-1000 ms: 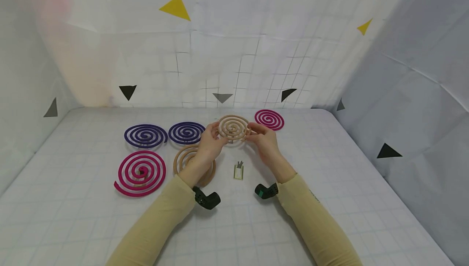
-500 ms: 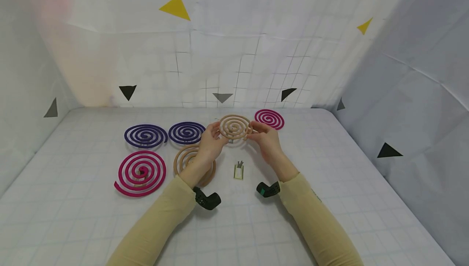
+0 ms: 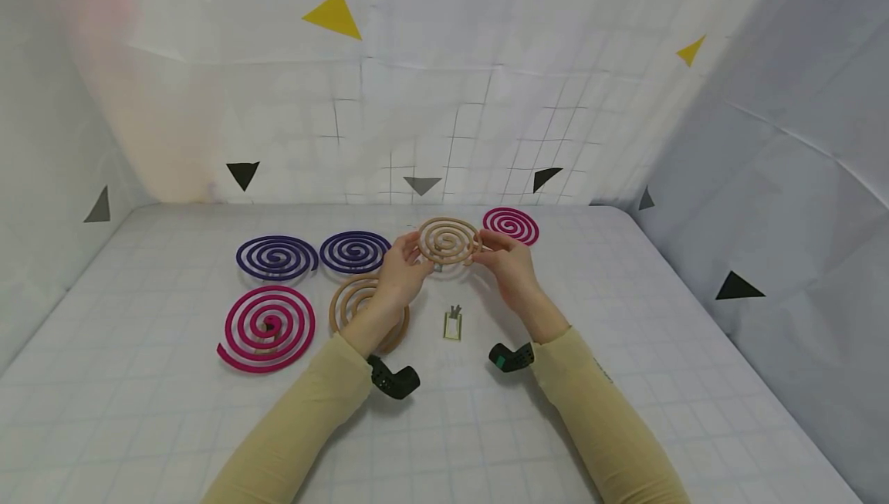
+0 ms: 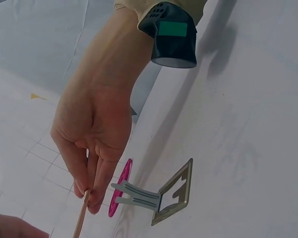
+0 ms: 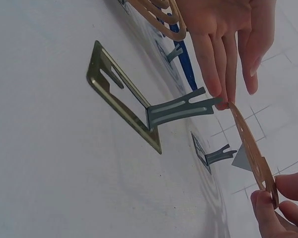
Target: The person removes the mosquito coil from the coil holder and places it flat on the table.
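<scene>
A tan mosquito coil point(image 3: 450, 240) is held flat above a small metal stand point(image 5: 213, 156) at the back middle of the table. My right hand point(image 3: 507, 265) pinches its right edge between thumb and fingers. On the coil's left side, my left hand point(image 3: 401, 268) touches the rim with fairly straight fingertips; the right wrist view shows a gap between that hand's thumb and fingers. The stand's prongs point up towards the coil's underside; whether they touch it I cannot tell. Nearer me, another metal stand point(image 3: 452, 326) bears no coil.
To the left lie two dark blue coils point(image 3: 276, 258), a large magenta coil point(image 3: 268, 328) and another tan coil point(image 3: 342, 307) partly under my left forearm. A smaller magenta coil point(image 3: 510, 226) sits at the back right. White sheeting point(image 3: 451, 103) encloses the table.
The held tan coil has shifted slightly to the right, and my right hand has moved a little right with it. My left hand has barely moved.
</scene>
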The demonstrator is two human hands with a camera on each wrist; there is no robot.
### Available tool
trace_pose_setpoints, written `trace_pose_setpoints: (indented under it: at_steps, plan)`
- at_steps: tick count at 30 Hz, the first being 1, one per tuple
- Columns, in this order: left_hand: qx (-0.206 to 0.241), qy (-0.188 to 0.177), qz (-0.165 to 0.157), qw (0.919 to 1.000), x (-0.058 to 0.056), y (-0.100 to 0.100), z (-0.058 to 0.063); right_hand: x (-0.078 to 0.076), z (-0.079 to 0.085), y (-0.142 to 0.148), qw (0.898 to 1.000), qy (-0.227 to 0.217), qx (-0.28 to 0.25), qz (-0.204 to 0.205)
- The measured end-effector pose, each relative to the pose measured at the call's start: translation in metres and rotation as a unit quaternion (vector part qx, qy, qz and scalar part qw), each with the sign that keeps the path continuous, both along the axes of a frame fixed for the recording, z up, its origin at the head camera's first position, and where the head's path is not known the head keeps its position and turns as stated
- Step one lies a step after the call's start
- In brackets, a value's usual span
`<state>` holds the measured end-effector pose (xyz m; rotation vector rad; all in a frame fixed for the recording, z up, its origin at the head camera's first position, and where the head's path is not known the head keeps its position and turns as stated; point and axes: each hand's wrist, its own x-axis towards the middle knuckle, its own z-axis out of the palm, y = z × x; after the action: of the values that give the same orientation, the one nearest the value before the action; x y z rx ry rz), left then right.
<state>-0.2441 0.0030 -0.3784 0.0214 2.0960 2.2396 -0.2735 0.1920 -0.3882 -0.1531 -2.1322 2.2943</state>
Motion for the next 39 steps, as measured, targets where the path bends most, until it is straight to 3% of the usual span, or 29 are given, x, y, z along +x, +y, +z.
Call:
trace_pose_setpoints:
  at_steps: [12,19,39]
  plan:
    - [-0.004,0.005,-0.008,1.0000,0.000,0.005,-0.002,-0.002,0.006,0.011,1.000,-0.003,-0.006,0.013]
    - [0.015,0.011,-0.009,0.9998,0.006,0.009,0.004,0.004,0.016,0.027,0.999,-0.018,-0.028,0.036]
    - [0.018,-0.001,-0.066,0.9977,0.019,0.042,0.011,0.015,0.020,0.076,0.998,-0.036,-0.007,0.046]
